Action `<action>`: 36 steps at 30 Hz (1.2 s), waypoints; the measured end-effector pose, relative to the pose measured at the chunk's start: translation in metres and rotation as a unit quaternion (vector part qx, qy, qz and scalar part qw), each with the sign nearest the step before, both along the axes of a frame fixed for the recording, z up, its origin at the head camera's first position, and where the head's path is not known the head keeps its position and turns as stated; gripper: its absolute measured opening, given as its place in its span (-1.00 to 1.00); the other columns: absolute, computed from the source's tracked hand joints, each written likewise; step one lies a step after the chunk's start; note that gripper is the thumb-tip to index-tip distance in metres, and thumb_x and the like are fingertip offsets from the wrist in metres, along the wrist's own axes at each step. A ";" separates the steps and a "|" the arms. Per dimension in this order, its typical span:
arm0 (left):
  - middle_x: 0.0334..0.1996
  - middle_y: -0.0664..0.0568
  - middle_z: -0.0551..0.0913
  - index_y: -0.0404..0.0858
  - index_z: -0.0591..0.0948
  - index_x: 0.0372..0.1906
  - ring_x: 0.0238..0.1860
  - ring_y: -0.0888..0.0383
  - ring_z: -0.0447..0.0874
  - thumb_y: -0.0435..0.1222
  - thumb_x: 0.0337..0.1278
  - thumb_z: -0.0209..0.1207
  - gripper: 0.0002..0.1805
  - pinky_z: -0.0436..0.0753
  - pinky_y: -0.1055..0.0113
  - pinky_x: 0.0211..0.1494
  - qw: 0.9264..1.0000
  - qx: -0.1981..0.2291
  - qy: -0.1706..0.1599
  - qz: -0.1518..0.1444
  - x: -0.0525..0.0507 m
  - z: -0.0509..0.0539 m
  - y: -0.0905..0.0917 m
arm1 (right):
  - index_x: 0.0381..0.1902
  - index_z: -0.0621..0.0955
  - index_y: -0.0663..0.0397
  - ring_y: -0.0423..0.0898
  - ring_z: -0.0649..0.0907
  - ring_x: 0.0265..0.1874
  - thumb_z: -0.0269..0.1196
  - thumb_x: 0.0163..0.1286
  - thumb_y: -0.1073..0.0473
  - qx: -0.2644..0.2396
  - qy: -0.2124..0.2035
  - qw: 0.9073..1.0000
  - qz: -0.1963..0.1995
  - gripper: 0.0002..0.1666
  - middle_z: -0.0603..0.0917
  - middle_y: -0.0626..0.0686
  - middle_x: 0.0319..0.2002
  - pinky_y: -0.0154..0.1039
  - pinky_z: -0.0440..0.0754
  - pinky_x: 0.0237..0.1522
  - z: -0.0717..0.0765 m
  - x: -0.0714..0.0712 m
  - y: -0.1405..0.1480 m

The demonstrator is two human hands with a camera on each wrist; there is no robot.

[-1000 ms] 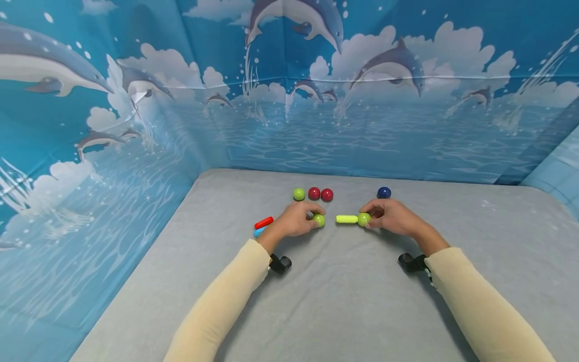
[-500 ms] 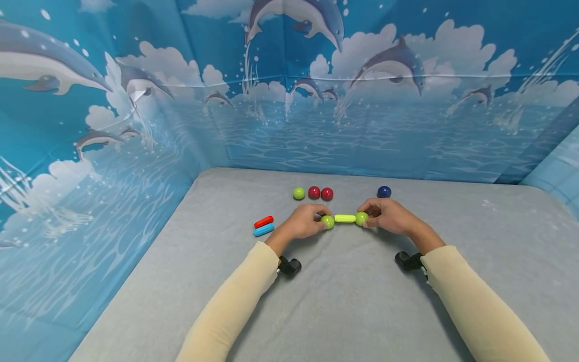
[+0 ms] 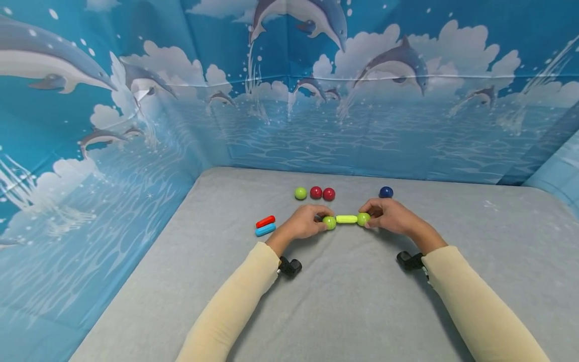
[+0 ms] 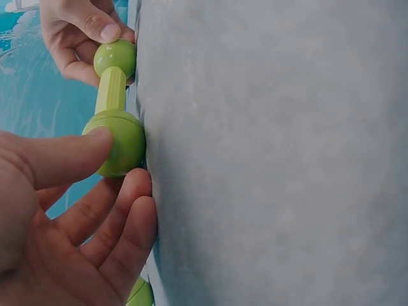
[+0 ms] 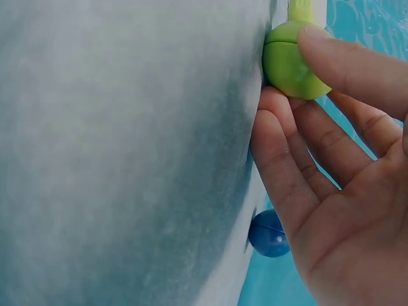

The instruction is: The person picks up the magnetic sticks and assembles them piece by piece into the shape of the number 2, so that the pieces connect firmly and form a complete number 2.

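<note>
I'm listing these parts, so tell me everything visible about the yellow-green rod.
The yellow-green rod is short, straight and grooved lengthwise, apparently plastic. It lies crosswise between a green ball in the left hand and another green ball in the right hand, an end meeting each. Neither hand appears to touch it; contact with the grey surface is unclear.

Lime-green balls (image 3: 364, 219), yellow-green rod (image 3: 347, 219)
Red rod (image 3: 265, 221), light-blue rod (image 3: 265, 230), dark-red balls (image 3: 316, 192), navy ball (image 3: 386, 192); grey table (image 3: 344, 301); cream sleeves (image 3: 230, 296); blue backdrop (image 3: 271, 148) patterned with grey-and-white dolphins (image 3: 393, 59).

the right hand (image 5: 344, 191) pinches 1 green ball (image 5: 287, 67).
</note>
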State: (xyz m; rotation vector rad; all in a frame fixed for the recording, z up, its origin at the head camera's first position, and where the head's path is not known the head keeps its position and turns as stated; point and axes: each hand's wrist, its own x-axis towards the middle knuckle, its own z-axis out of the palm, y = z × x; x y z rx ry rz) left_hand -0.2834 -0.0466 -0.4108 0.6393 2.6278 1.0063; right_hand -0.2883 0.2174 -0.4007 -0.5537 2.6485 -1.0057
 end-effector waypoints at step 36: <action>0.24 -0.04 0.59 -0.09 0.60 0.25 0.21 -0.03 0.62 -0.37 0.35 0.15 -0.59 0.66 0.19 0.11 0.999 0.020 -0.028 0.008 -0.002 0.001 -0.001 | 0.03 0.61 0.18 0.05 0.65 -0.07 0.29 0.34 0.30 0.023 0.018 1.000 0.003 -0.70 0.68 0.22 -0.04 -0.12 0.65 -0.14 0.003 0.004 -0.005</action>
